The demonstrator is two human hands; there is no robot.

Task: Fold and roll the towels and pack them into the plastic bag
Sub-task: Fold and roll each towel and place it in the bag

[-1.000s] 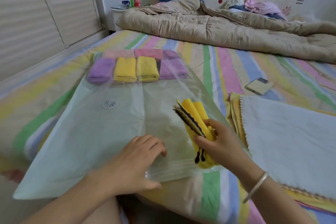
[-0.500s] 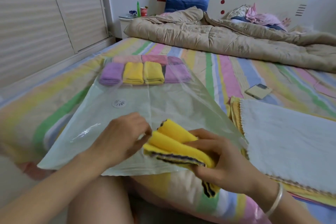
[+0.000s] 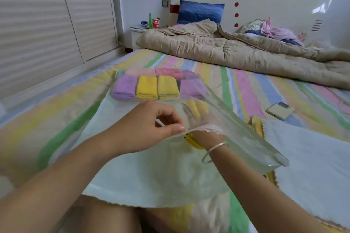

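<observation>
Head view: the left hand [image 3: 151, 128] pinches the upper sheet of the plastic bag [image 3: 151, 176] between thumb and fingertips at its near mouth and lifts it. The right hand [image 3: 206, 125] reaches inside with the yellow towel [image 3: 195, 141] against its wrist. Plastic blurs its fingers, so I cannot tell its grip. 2 rows of rolled towels [image 3: 147, 87] sit at the bag's far end. A white towel [image 3: 312, 157] lies flat to the right, with a phone [image 3: 280, 110] beyond it.
</observation>
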